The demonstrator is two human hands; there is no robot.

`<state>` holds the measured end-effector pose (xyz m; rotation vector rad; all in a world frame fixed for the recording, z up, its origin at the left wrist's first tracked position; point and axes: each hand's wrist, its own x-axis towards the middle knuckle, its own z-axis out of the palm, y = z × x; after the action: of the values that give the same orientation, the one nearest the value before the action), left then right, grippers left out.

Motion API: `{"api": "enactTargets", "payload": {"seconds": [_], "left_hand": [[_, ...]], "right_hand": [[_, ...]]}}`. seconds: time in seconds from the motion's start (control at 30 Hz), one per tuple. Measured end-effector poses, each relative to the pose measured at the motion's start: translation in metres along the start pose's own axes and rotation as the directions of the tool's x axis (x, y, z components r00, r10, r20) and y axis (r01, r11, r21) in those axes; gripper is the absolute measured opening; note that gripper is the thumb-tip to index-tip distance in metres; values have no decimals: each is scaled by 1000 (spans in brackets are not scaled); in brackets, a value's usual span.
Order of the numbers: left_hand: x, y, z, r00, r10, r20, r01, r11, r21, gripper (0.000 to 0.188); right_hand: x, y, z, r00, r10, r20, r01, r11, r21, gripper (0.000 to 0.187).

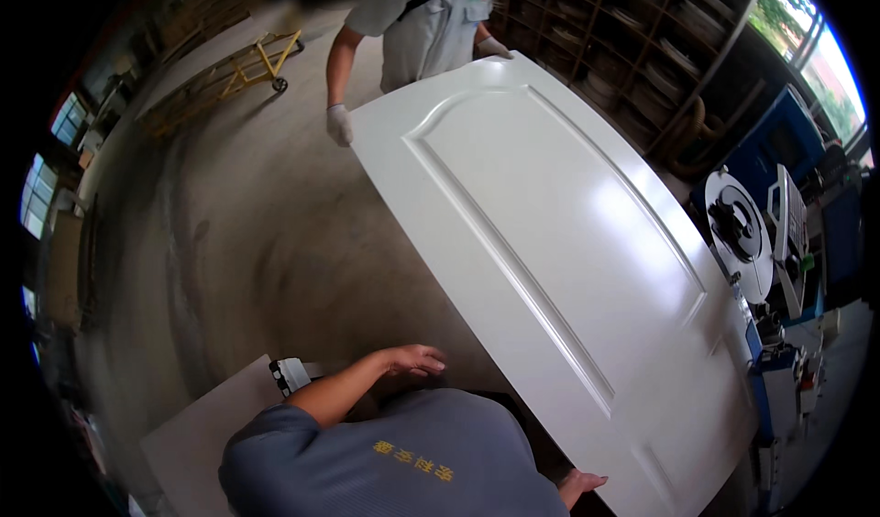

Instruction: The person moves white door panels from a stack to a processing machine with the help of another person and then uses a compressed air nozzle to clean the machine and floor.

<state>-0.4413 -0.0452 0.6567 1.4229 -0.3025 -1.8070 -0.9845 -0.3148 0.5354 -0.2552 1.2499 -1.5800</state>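
A large glossy white door panel [541, 214] with raised moulding slants across the view, its near end by my body. My right hand [579, 486] is closed on the panel's near left edge, a digit on its top face and the rest hidden below. My left hand [414, 361] hovers apart from the panel, left of its edge, fingers stretched out and nothing in it. At the far end, a co-worker in a light grey shirt [422, 31] and pale gloves holds the panel by both sides.
On the right stand machines, one with a white disc [736, 228] and black parts, close to the panel's edge. Dark shelving [623, 22] lines the back. A yellow wheeled cart [261, 68] is far left. A pale board [206, 439] lies at lower left.
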Motion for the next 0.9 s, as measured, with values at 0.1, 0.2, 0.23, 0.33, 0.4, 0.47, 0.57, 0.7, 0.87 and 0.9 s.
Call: {"api": "enactTargets", "payload": {"seconds": [0.1,0.2,0.23,0.33,0.4,0.47,0.57,0.7,0.87,0.9], "left_hand": [[-36,-16,-62,995,32,-99,-38,998,-54,62],[-79,-28,-115,981,59,-187,-82,990,-117,58],[-91,-30,-131,976,63,-210,-94,986,-139,59],[-126,-40,-178,939,95,-329,-160,971,-177,56],[-153,-43,-207,902,121,-415,-228,949,-218,52],[-192,-47,-238,851,134,-508,-316,902,-293,47],[-247,-100,-285,732,165,-661,-519,763,-385,41],[-322,-122,-315,445,-21,-895,-636,697,-332,31],[-351,-234,-319,-41,-455,-890,-727,625,-286,20],[-366,-222,-319,-76,-536,-841,-792,545,-275,22]], "right_hand": [[-31,44,22,982,185,37,-184,982,-38,58],[-142,68,114,947,307,91,-259,902,-346,62],[-184,77,147,911,399,109,-334,864,-376,64],[-324,111,258,683,714,151,-591,662,-461,71],[-384,136,320,104,937,333,-696,308,-649,65],[-459,166,399,-192,918,348,-431,240,-870,65],[-567,208,493,-345,884,315,-131,287,-949,63],[-684,283,588,-554,787,271,162,421,-892,62],[-852,373,640,-741,671,-12,388,414,-823,64],[-883,393,643,-755,651,-82,425,389,-817,65]]}}
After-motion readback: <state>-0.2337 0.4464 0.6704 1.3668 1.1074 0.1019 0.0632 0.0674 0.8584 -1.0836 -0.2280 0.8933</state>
